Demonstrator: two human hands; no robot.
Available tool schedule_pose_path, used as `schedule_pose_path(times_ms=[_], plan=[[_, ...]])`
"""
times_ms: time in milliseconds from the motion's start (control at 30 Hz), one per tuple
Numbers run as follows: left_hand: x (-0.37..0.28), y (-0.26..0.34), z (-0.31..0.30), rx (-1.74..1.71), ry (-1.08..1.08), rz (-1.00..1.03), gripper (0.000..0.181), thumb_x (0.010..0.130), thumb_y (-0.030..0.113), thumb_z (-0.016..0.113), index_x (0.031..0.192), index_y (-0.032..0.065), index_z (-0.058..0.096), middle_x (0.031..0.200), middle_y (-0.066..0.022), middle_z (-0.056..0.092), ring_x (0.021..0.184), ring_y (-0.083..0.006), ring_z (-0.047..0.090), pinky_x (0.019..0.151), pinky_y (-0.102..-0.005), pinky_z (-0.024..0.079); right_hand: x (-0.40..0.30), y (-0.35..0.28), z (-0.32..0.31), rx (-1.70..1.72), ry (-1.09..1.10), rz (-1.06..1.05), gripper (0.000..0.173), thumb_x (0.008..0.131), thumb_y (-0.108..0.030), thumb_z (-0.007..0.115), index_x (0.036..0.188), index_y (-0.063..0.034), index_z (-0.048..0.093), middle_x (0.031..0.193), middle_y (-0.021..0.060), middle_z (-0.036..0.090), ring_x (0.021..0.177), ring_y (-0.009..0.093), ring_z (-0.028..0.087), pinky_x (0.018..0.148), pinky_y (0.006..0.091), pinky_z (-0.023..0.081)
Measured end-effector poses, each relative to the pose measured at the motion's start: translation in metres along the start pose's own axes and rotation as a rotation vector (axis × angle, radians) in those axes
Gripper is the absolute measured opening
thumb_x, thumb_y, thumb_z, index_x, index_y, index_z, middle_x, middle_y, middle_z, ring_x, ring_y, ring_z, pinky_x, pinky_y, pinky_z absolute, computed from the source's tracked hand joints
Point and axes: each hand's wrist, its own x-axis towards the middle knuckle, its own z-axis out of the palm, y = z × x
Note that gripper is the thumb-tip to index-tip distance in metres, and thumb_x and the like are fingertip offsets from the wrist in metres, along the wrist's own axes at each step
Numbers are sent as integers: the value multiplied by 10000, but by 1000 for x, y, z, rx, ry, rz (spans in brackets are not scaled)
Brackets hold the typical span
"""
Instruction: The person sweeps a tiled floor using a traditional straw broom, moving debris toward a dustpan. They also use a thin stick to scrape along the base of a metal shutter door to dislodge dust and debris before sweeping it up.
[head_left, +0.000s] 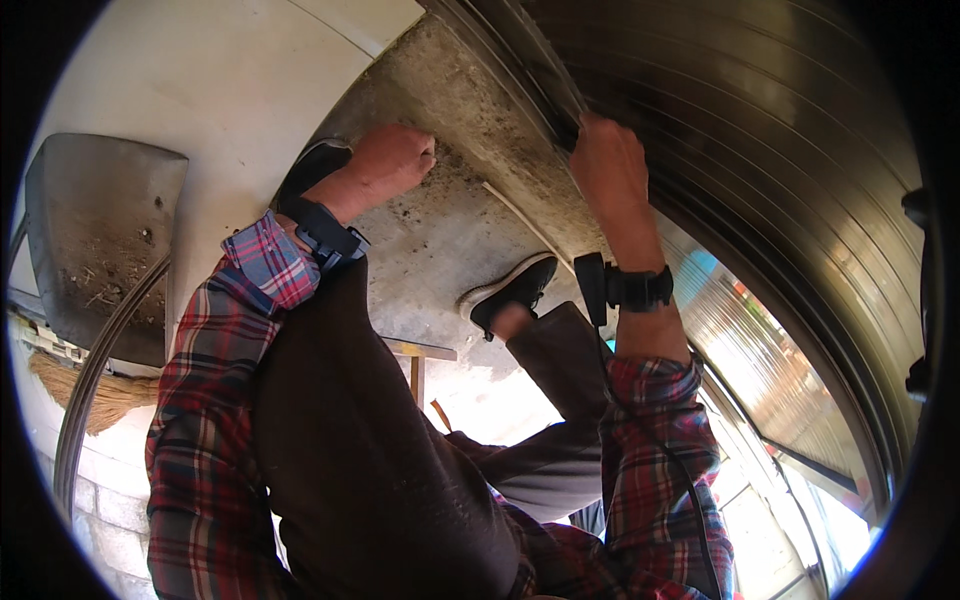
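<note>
My left hand (397, 161) is curled into a fist above the dirty concrete floor, beside my left shoe (319, 165). No object shows clearly in it; the inside of the fist is hidden. My right hand (611, 161) is closed at the long edge of a metal frame strip (551, 71), next to a ribbed metal door or shutter (720, 97). Its fingertips are partly hidden. A thin pale strip (525, 221) lies between my hands, near my other shoe (517, 289). Both wrists wear black straps with devices, and a cable runs along my right sleeve.
At the left, a grey dustpan (105, 247) holds dirt and small debris, with straw broom bristles (97, 390) below it. A pale panel (195, 97) borders the floor at the upper left. A small bench or stool edge (420, 350) stands behind my legs. Translucent corrugated sheeting (750, 352) is at the right.
</note>
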Motion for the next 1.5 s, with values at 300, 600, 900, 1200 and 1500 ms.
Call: schedule_pose_path(times_ms=[300, 600, 900, 1200, 1500], plan=[[2, 8, -10, -186, 193, -83, 213, 825, 245, 613, 890, 43, 634, 770, -173, 640, 743, -370, 619, 664, -446, 490, -49, -19, 51, 417, 174, -52, 202, 843, -20, 522, 1015, -1, 625, 853, 249, 633, 813, 414, 622, 696, 456, 521], [-4, 5, -21, -76, 165, -100, 223, 853, 246, 616, 898, 28, 634, 744, -186, 617, 723, -363, 606, 642, -416, 469, -112, -17, 143, 565, 70, -85, 230, 846, -49, 537, 1058, -27, 622, 907, 223, 633, 829, 413, 611, 713, 452, 505], [-42, 15, -101, -141, 318, -116, 199, 857, 218, 628, 911, 27, 618, 748, -148, 616, 659, -269, 580, 638, -374, 467, -188, -2, 238, 486, -555, -46, 309, 875, -178, 510, 1144, -66, 615, 888, 204, 665, 839, 365, 641, 752, 452, 506], [-290, 47, -105, -91, 902, -617, 114, 862, 123, 624, 914, 25, 652, 753, -96, 626, 669, -155, 584, 621, -301, 469, -121, 69, 214, 761, -411, -75, 378, 867, -120, 531, 1236, -47, 573, 1031, 223, 661, 962, 311, 654, 850, 365, 507], [-449, -138, -2, -356, 1322, -1377, 585, 687, 321, 750, 1137, -9, 575, 976, -199, 640, 980, -328, 608, 823, -409, 487, -134, 56, 121, 734, -293, 19, 320, 885, -147, 499, 1170, -58, 613, 970, 283, 609, 926, 393, 620, 758, 412, 508]])
